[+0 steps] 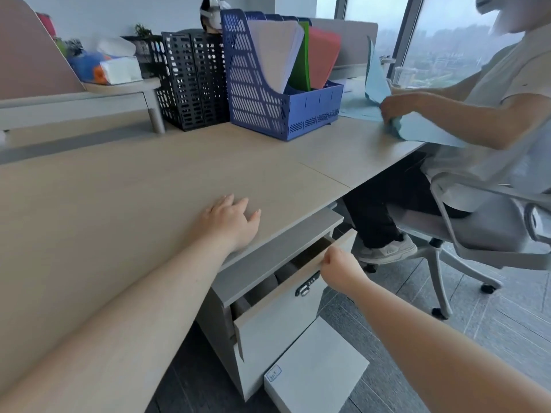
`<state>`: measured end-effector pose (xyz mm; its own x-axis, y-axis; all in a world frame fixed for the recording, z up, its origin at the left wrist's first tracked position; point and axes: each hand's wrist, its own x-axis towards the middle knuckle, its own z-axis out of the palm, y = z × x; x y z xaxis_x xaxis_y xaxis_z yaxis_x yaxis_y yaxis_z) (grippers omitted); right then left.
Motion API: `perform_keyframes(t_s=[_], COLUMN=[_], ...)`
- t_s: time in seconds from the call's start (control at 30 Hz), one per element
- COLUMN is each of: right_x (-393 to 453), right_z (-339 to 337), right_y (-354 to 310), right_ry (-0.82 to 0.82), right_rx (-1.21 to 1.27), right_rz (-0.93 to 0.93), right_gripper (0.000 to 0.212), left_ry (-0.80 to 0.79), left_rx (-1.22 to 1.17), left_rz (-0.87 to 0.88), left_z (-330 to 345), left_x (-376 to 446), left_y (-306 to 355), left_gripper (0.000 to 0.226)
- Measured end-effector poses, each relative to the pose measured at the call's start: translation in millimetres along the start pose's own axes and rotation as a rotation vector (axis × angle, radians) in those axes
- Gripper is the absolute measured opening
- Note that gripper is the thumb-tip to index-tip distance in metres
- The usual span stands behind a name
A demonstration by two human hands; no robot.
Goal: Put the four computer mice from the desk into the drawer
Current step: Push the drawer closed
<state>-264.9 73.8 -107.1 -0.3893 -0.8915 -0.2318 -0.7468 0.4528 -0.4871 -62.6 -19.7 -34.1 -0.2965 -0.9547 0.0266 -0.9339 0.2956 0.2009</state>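
Observation:
My left hand lies flat on the light wooden desk near its front edge, fingers spread, holding nothing. My right hand is closed on the top edge of the drawer front of the grey cabinet under the desk. The drawer stands slightly open, showing a narrow dark gap. I see no computer mouse on the desk, and the inside of the drawer is mostly hidden.
A blue file holder and black mesh holders stand at the back of the desk, with a tissue pack on a riser to the left. A person sits at right on a white chair, handling blue paper. A white box lies on the floor.

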Motion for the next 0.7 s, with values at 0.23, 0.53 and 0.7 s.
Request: perform_keyframes(t_s=[0.23, 0.53, 0.7], right_x=[15.0, 29.0, 30.5], right_z=[22.5, 41.5, 48.1], right_y=[-5.8, 1.6, 8.3], right_ry=[0.044, 0.19, 0.237], right_rx=[0.017, 0.121, 0.162], right_rz=[-0.082, -0.12, -0.147], right_gripper=[0.029, 0.02, 0.021], left_ry=[0.02, 0.04, 0.057], left_rx=[-0.006, -0.011, 0.002], left_rz=[0.007, 0.009, 0.013], left_z=[1.0, 1.5, 2.9], left_x=[10.5, 10.6, 11.2], left_y=[-1.6, -0.3, -0.4], left_gripper=[0.062, 0.061, 0.061])
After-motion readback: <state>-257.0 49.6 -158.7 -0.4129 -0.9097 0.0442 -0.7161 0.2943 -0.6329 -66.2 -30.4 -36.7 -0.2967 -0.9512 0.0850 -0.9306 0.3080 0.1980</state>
